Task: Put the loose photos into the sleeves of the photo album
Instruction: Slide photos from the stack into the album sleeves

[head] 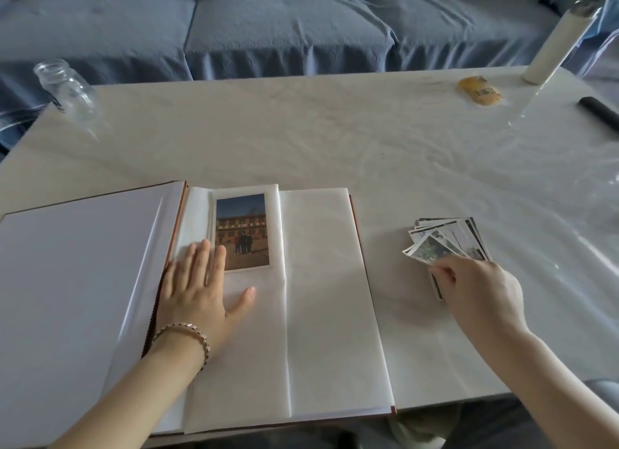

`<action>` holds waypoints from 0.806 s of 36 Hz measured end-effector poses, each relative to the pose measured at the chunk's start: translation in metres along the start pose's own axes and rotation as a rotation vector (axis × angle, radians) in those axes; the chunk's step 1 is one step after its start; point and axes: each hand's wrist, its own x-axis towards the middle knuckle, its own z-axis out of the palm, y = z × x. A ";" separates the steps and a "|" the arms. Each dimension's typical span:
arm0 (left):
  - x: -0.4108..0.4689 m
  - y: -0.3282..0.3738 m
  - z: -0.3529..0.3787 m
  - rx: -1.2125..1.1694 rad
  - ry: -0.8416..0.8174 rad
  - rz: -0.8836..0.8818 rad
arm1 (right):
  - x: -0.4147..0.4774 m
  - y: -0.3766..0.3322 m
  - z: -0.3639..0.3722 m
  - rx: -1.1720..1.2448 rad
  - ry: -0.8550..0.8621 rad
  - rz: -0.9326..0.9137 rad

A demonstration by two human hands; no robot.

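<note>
The photo album point(321, 314) lies open on the table's near left side, its pages white. One photo of a building with a few people point(242, 231) sits in the upper sleeve of the right-hand page. My left hand point(197, 291) lies flat on that page with fingers straight, its fingertips at the photo's lower left corner. A fanned pile of loose photos point(447, 239) lies to the right of the album. My right hand point(482, 291) rests on the near end of the pile, fingers curled onto the photos; the grip itself is hidden.
A clear glass jar point(68, 88) lies at the table's far left. At the far right are a white cylinder point(556, 43), a yellow packet point(479, 90) and a black rod point(599, 112). A blue sofa point(268, 30) runs behind the table point(335, 130).
</note>
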 end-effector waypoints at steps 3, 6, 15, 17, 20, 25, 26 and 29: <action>0.000 0.001 -0.002 -0.002 -0.022 0.000 | -0.003 -0.006 -0.003 0.016 -0.031 0.013; -0.001 0.002 -0.004 0.015 -0.041 -0.003 | -0.005 -0.009 -0.002 -0.025 -0.087 -0.002; -0.006 0.034 -0.031 -0.742 0.145 0.062 | -0.019 -0.040 0.002 0.361 0.501 -0.474; -0.009 0.050 -0.051 -1.151 -0.204 -0.083 | -0.022 -0.054 0.002 0.436 0.502 -0.556; -0.011 0.064 -0.067 -1.487 -0.592 -0.204 | -0.026 -0.071 0.005 0.474 0.453 -0.719; -0.011 0.065 -0.065 -1.201 -0.266 -0.093 | -0.034 -0.091 0.008 0.505 0.177 -0.863; -0.009 0.060 -0.063 -1.122 -0.233 -0.047 | -0.034 -0.093 0.008 0.529 0.141 -0.828; -0.005 0.043 -0.063 -0.851 -0.249 0.145 | -0.031 -0.095 0.005 0.602 0.098 -0.662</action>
